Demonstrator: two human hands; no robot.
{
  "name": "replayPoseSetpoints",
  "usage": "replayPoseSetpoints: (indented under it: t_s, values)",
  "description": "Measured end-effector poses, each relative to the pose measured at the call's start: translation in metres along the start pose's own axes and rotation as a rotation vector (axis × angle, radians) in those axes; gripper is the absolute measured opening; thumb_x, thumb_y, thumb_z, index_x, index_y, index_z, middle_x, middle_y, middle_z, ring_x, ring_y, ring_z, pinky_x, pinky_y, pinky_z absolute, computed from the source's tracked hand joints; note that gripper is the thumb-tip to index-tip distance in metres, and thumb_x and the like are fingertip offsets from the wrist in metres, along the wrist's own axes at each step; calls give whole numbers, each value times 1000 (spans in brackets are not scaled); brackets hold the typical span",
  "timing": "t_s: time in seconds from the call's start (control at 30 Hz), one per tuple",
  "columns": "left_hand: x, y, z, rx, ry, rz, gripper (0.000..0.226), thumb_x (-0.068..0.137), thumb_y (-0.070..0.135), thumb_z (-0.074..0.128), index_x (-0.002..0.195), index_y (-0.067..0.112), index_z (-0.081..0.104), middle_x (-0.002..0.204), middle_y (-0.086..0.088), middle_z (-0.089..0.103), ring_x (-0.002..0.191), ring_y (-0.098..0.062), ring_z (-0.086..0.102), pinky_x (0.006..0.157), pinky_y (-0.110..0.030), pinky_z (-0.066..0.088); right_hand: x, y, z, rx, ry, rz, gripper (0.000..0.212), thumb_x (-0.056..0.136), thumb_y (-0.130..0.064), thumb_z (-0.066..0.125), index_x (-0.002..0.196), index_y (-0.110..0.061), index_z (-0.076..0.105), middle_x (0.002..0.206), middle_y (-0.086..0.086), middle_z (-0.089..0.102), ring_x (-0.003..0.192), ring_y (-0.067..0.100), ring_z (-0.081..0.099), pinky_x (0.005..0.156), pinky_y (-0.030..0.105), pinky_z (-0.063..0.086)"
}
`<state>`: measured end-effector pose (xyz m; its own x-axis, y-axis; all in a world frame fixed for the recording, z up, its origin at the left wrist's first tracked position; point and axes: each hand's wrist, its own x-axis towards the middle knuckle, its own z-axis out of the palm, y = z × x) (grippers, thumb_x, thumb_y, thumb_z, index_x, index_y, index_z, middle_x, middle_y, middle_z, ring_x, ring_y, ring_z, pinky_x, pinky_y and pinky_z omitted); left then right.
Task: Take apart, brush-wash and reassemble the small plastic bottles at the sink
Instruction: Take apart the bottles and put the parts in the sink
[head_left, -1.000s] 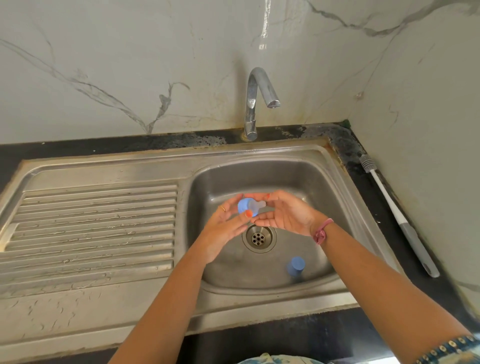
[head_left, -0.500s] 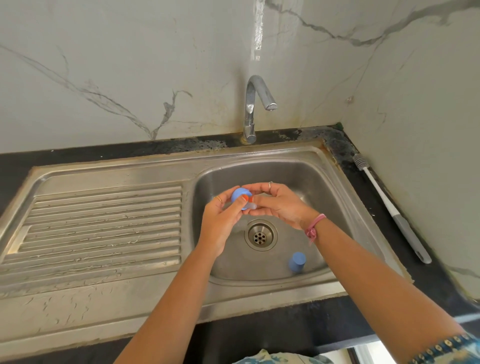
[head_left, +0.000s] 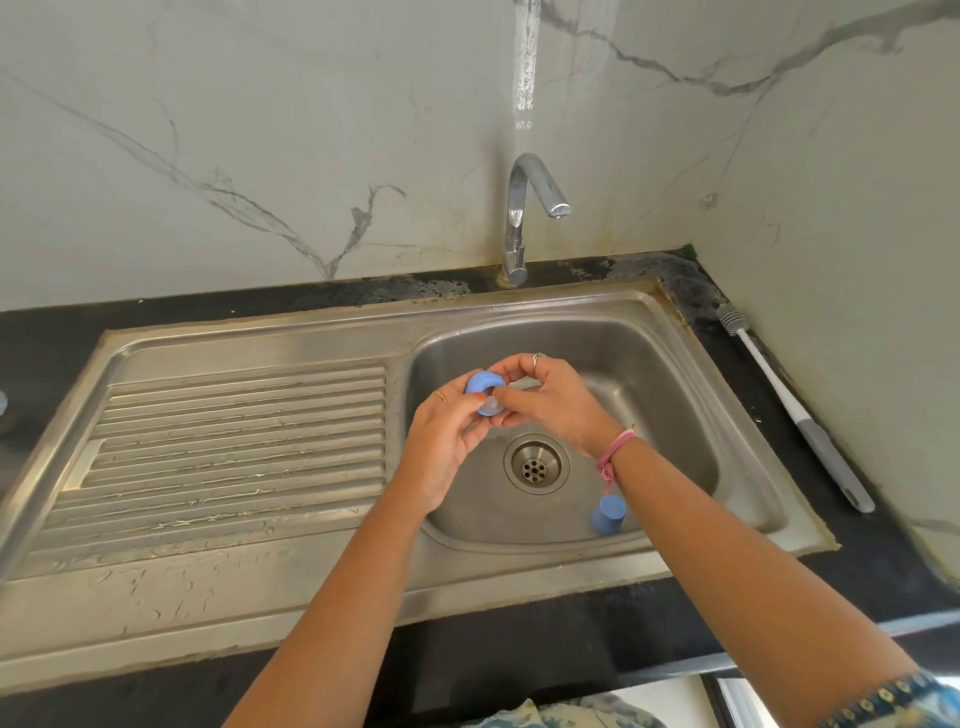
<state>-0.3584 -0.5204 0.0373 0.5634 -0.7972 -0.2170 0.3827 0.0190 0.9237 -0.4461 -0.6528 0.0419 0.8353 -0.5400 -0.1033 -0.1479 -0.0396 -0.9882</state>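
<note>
Now blue cap between both hands' fingers.

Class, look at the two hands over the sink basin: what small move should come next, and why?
Probably pull the clear insert free of the blue ring: the left hand grips the ring, the right hand pinches the insert, and the brush lies untouched on the counter.

Even, soft daylight; scene bright throughout. Vertical streak of glare on marble wall at top centre. Faint sheen on tap and sink basin. Shadows weak, soft-edged under forearms. Wide-angle bowing bends counter edges at left and right. Slight softness toward corners; centre sharp.
</note>
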Motion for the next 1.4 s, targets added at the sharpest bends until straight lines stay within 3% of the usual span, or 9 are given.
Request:
replayPoseSetpoints:
  t_s: [0.17,0.5,0.67,0.8,0.97,1.1,1.17,1.3,1.4]
  values:
    - [-2,0,-9,218,11,93,40,81,23,70,120,19,67,117,-8,69,111,-24,65,99,-44,50,2,-2,2,-59,-22,4,29,86,-3,67,115,-4,67,105,15,70,80,26,73,76,36,60]
    - [-1,-5,-7,456,128,211,55,73,40,64,121,14,63,109,-3,71,98,-21,69,89,-47,56,-3,-7,19,-315,71,-92,19,85,-3,62,104,-8,62,90,-1,66,54,2,66,59,13,51]
    - [-4,-7,-11,492,153,241,47,79,39,65,119,15,63,108,0,70,98,-17,68,88,-39,56,-9,-11,10,-189,-114,-47,32,93,-6,59,124,-13,62,100,8,74,80,10,72,78,18,54]
    - [2,-6,-18,229,289,157,24,92,12,60,116,7,62,111,-15,68,100,-26,69,84,-37,58,-8,-10,5,-82,-291,-8,39,92,-5,62,126,-24,60,118,3,69,106,15,67,94,27,52]
    - [1,-3,-10,294,269,161,25,98,10,52,123,6,56,115,-11,64,96,-18,68,77,-27,59,-7,-2,18,-21,-125,4,42,90,-8,66,130,-12,56,119,4,65,91,14,70,77,25,56]
    - [7,-1,-9,398,191,128,35,101,16,48,134,6,51,124,-10,60,106,-17,65,86,-30,57,-4,7,27,-101,34,-21,36,74,-39,72,106,-24,68,105,-1,70,87,20,72,85,43,57]
    - [8,2,-14,309,122,56,36,101,14,48,136,7,48,129,-13,59,112,-19,63,92,-31,55,-2,6,29,-156,71,-37,39,69,-45,71,103,-27,67,103,-3,69,85,19,72,85,44,57]
    - [7,8,-20,32,35,-28,39,97,0,45,135,4,49,129,-16,61,117,-24,62,94,-30,53,6,6,27,-119,101,-60,24,83,-29,72,105,-20,69,104,2,69,88,20,70,87,42,57]
    - [9,8,-18,121,45,27,43,95,-2,51,137,6,48,131,-11,60,114,-19,64,93,-28,53,9,8,26,-85,120,-65,19,84,-23,72,103,-20,69,101,4,71,88,21,70,87,39,57]
